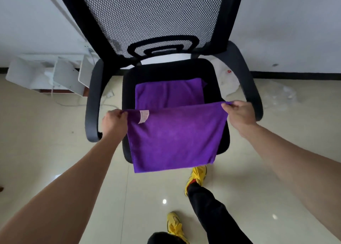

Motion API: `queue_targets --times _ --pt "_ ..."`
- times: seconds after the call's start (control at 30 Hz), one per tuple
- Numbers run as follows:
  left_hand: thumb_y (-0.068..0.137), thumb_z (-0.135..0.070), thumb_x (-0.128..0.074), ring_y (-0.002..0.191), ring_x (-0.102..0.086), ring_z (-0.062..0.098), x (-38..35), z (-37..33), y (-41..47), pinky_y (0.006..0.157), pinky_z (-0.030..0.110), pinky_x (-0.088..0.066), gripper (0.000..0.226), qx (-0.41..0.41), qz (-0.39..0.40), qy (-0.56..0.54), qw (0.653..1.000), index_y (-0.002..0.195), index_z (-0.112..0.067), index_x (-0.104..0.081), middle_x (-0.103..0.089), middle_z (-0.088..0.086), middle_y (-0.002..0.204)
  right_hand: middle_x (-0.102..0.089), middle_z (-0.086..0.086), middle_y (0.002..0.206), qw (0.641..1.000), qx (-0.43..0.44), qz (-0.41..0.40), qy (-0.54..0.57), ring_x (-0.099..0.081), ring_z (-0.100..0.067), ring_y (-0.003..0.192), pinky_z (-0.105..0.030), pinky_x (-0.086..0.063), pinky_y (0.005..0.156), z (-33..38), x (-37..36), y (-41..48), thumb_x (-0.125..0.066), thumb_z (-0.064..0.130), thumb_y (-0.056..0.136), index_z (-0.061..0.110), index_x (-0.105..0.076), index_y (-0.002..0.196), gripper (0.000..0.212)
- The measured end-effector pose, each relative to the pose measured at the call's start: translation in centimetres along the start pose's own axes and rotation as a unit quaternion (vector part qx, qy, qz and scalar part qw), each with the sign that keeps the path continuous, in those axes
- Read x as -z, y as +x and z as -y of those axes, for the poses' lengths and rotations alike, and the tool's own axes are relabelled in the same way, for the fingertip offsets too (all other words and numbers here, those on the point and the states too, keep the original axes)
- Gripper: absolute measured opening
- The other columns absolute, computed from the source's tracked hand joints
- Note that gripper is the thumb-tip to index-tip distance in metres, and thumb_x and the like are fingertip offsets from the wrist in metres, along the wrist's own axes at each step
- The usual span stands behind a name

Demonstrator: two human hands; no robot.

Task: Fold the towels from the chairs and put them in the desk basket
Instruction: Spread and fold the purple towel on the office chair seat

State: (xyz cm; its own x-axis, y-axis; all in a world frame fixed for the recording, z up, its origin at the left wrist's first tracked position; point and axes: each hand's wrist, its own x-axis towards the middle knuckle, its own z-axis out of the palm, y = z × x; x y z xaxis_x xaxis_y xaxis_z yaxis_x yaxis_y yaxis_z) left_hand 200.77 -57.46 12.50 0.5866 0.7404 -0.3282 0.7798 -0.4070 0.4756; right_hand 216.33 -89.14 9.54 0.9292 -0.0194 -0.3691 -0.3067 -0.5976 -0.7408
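A purple towel point(175, 136) hangs stretched flat in front of a black mesh office chair point(166, 68). My left hand point(113, 121) pinches its top left corner, beside a small white label. My right hand point(239, 112) pinches the top right corner. The towel's lower edge hangs past the front of the seat. Another purple stretch of towel point(168, 93) lies flat on the seat behind the held part; whether it is the same towel or a second one I cannot tell. No desk basket is in view.
The chair's armrests point(93, 103) flank my hands. White shelf parts point(48, 73) and a cable lie on the tiled floor at the left, clear plastic wrap point(276, 96) at the right. My yellow shoes point(197, 175) stand just below the towel.
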Motion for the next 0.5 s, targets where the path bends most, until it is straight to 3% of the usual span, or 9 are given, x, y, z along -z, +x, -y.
queue_targets --times 0.13,0.23,0.37,0.43,0.5 --pt "0.083 -0.033 -0.049 0.080 -0.063 0.037 -1.7 -2.0 4.6 0.073 0.043 -0.053 0.030 0.021 -0.004 -0.007 1.000 0.084 -0.011 -0.069 -0.068 0.017 0.083 -0.064 -0.008 0.072 0.998 0.012 0.033 -0.054 -0.058 -0.025 0.072 -0.039 -0.049 0.071 0.9 -2.0 5.0 -0.065 0.025 0.089 0.006 -0.070 0.084 0.021" --pt "0.082 -0.025 -0.053 0.083 -0.066 0.036 -3.5 -2.3 7.7 0.077 0.046 -0.056 0.021 0.052 0.004 0.000 0.999 0.088 -0.014 -0.071 -0.070 0.017 0.086 -0.067 -0.008 0.076 0.995 -0.016 0.055 -0.081 -0.062 -0.025 0.074 -0.038 -0.052 0.072 0.9 -3.9 8.4 -0.066 0.025 0.087 0.011 -0.071 0.082 0.016" --pt "0.085 -0.016 -0.056 0.087 -0.060 0.032 -6.1 -2.1 10.8 0.076 0.032 -0.048 0.022 0.070 0.011 0.031 0.997 0.099 -0.012 -0.072 -0.069 0.015 0.096 -0.070 -0.011 0.080 0.983 -0.055 0.123 -0.123 -0.067 -0.028 0.079 -0.035 -0.052 0.070 0.1 -6.2 11.4 -0.065 0.020 0.081 0.004 -0.073 0.086 0.018" --pt "0.086 -0.015 -0.056 0.086 -0.055 0.028 -7.2 -2.0 11.8 0.074 0.030 -0.042 0.023 0.086 0.030 0.032 0.995 0.103 -0.012 -0.071 -0.068 0.013 0.099 -0.072 -0.014 0.087 0.982 -0.045 0.116 -0.139 -0.066 -0.032 0.088 -0.039 -0.053 0.078 0.1 -7.0 12.7 -0.062 0.022 0.082 0.004 -0.073 0.088 0.022" --pt "0.085 -0.017 -0.056 0.096 -0.058 0.031 -8.2 -2.0 13.3 0.081 0.033 -0.044 0.028 0.080 0.041 0.040 0.995 0.110 -0.012 -0.067 -0.067 0.013 0.107 -0.070 -0.006 0.090 0.984 -0.014 0.082 -0.156 -0.064 -0.030 0.092 -0.036 -0.050 0.081 0.3 -7.7 14.2 -0.059 0.024 0.086 0.008 -0.071 0.094 0.022"
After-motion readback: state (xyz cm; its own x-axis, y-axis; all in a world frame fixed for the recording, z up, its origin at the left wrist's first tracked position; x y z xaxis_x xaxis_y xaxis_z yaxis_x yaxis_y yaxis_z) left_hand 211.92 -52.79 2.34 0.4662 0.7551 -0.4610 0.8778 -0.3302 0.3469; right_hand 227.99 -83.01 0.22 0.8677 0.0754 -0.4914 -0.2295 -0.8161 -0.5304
